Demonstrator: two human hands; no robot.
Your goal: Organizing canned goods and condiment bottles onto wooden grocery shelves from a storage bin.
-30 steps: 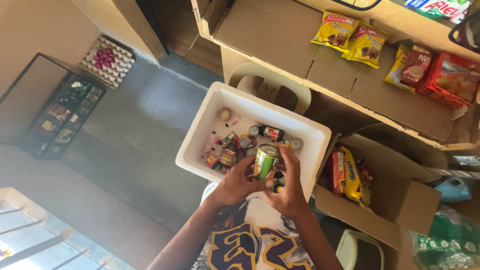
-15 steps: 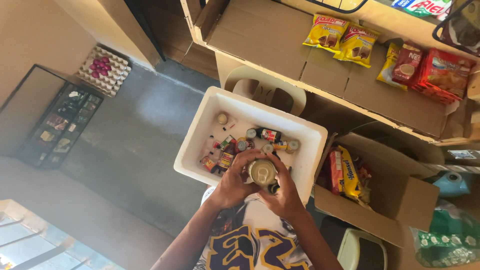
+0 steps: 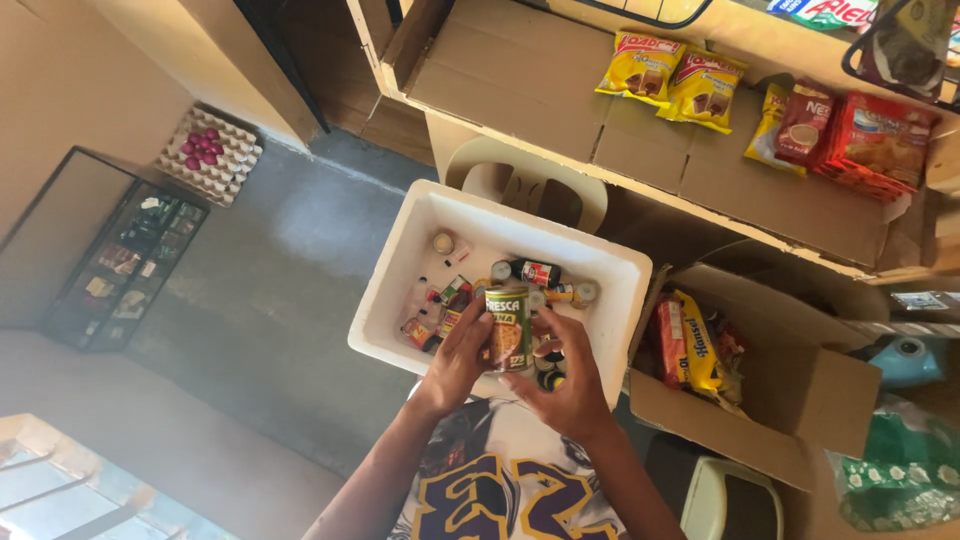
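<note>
Two hands hold one small tin can [image 3: 508, 328] between them, upright, above a white foam box [image 3: 400, 270]. The left hand [image 3: 455, 362] grips the can's left side with fingers curled around it; the right hand [image 3: 565, 385] clasps the right side, thumb stretched up along the label. The can is green and gold with a printed label facing the camera. Both forearms come up from the bottom edge, over a white shirt with large purple and yellow lettering [image 3: 500, 490].

The foam box below the can is open and holds a loose scatter of other small cans and bottles [image 3: 535, 272] lying on their sides. Behind the box stands a cream plastic chair [image 3: 525, 170].

To the right sits an open cardboard box [image 3: 800, 400] with red and yellow snack packets [image 3: 690, 340] standing inside. Above, a cardboard-lined shelf [image 3: 520, 80] carries yellow packets [image 3: 665, 72] and red packets [image 3: 870, 140] in a row.

To the left, on the grey concrete floor [image 3: 260, 280], a tray of eggs [image 3: 208, 155] holds several pink ones, and beside it stands a dark glass display case [image 3: 120, 260] filled with small goods.
</note>
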